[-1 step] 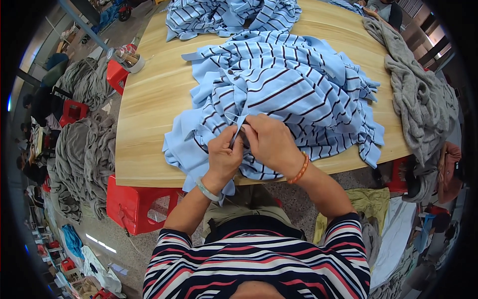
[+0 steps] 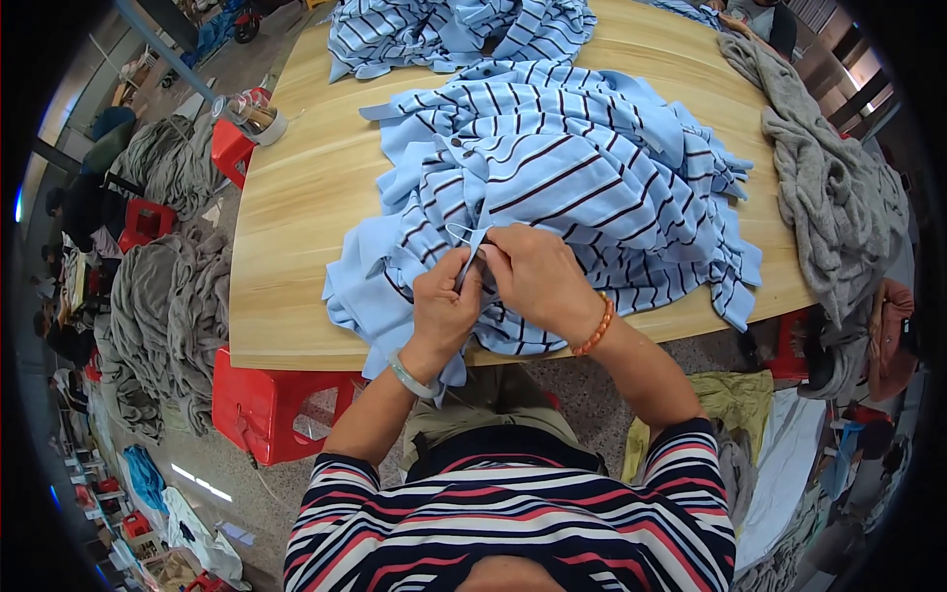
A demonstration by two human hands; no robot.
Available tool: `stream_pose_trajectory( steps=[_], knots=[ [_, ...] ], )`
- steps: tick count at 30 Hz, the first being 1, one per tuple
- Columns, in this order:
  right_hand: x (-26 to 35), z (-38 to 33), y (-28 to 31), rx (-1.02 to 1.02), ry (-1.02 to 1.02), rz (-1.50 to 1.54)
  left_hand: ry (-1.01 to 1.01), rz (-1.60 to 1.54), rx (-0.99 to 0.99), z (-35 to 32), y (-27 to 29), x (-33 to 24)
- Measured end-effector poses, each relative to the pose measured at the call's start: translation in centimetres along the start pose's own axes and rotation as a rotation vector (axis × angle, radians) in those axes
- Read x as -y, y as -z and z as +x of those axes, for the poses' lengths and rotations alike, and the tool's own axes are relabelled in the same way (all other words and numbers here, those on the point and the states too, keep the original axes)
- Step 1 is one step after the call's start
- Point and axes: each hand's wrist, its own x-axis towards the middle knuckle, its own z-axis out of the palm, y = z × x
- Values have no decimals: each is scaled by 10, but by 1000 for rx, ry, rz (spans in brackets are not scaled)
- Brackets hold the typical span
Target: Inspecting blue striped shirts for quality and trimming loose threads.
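Observation:
A light blue knit garment (image 2: 567, 183) with dark stripes lies bunched on the table, dark buttons along its front band. At the near edge of the pile, my left hand (image 2: 446, 301) pinches that plain blue band between thumb and fingers. Close against it, my right hand (image 2: 541, 279) is closed, its thumb and forefinger at the same band. Whether a small tool sits in the right fingertips is hidden. A loop of white thread (image 2: 458, 234) stands up just beyond the fingertips.
More striped blue garments (image 2: 459, 35) are heaped at the far side of the wooden table (image 2: 286, 247). A cup of tools (image 2: 258, 120) stands on its left edge. Grey fabric (image 2: 834, 197) hangs over the right edge. A red stool (image 2: 261, 405) is at the near left.

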Motion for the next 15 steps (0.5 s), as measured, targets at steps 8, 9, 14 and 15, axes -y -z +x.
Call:
stream_pose_trajectory(
  steps=[8,9,14,15],
  knots=[
    [-9,-36,42,242,-59,-128,330,-244,232,15,74,14],
    [-9,-44,47,225,-66,-91,338,-245,222,16,78,10],
    [7,-46,49,103,-73,-95,45,-15,304,8,57,-23],
    [9,-43,49,99,-82,-100,-249,244,228,8,50,-31]
  ],
)
